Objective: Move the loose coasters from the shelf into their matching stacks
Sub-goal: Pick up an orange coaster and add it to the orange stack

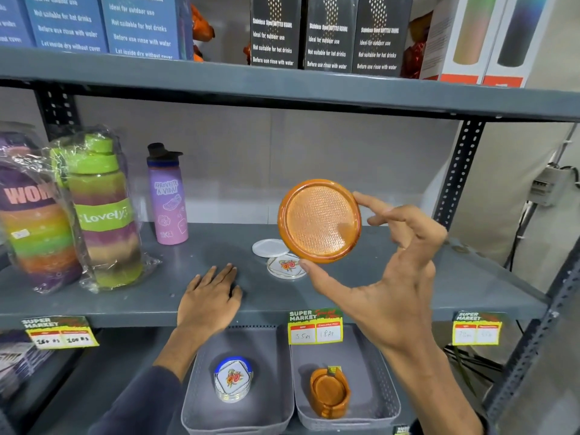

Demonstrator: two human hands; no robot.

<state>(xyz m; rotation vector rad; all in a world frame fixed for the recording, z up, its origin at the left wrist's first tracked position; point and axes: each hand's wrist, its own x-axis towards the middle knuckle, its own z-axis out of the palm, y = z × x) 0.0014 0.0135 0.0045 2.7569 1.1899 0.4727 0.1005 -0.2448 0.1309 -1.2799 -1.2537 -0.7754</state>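
My right hand (389, 277) holds a round orange coaster (319, 221) upright above the middle shelf (392, 277), pinched between thumb and fingers. My left hand (211, 296) rests flat on that shelf with nothing in it. Behind the orange coaster lie a white coaster with a fruit print (285, 267) and a plain white disc (268, 247). On the shelf below, a grey basket (201, 412) contains a stack of white fruit-print coasters (233, 383) in a blue holder. A second grey basket (389, 400) beside it contains a stack of orange coasters (329, 395).
A pink bottle (168, 196) and two wrapped striped bottles (100, 211) stand at the left of the middle shelf. Boxed bottles (326, 36) line the top shelf. Yellow price tags (314, 328) hang from the shelf's front edge. A metal upright (455, 174) stands at the right.
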